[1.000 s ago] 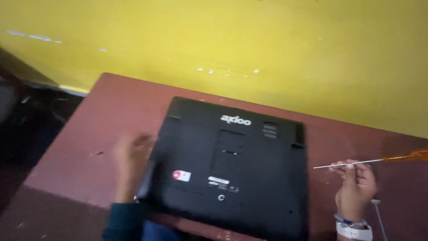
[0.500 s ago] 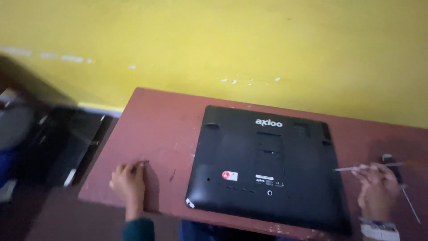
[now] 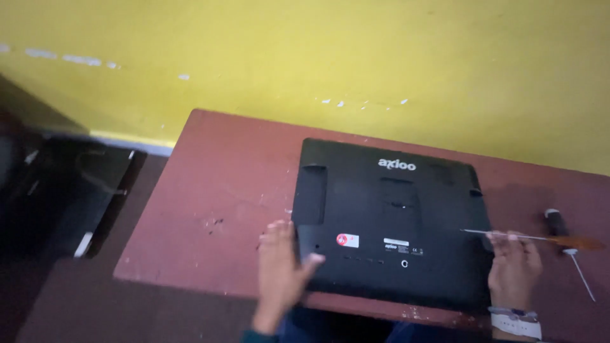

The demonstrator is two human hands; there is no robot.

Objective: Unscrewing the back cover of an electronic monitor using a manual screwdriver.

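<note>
Yellow painted wall w/ a few scuffs behind, reddish-brown wooden table (image 3: 210, 184) pushed up to it, dark floor and some black gear off to the left, too dim to make out. On the table lies a black plastic laptop-type device (image 3: 394, 222), flat, underside up, back cover facing the camera, w/ a small round red-and-white sticker near its front-left and a small hole near the front edge. Left hand (image 3: 279, 270) rests at the device's front-left corner, fingers loosely spread, thumb lying on the casing, so it's touching, not clamped. Right hand (image 3: 513, 267) is at the front-right corner, fingers closed around a long thin screwdriver w/ an orange handle (image 3: 527, 238); the metal shaft points left over the casing, tip above the cover, not visibly seated in any screw. Just right of that, a second tool w/ a black handle and thin shaft (image 3: 562, 235) lies on the table. Progress, judging by this: cover looks fully on, no loose screws or lifted panel seen, so it's the very start – device positioned, tool in hand, the opening work all remains.
</note>
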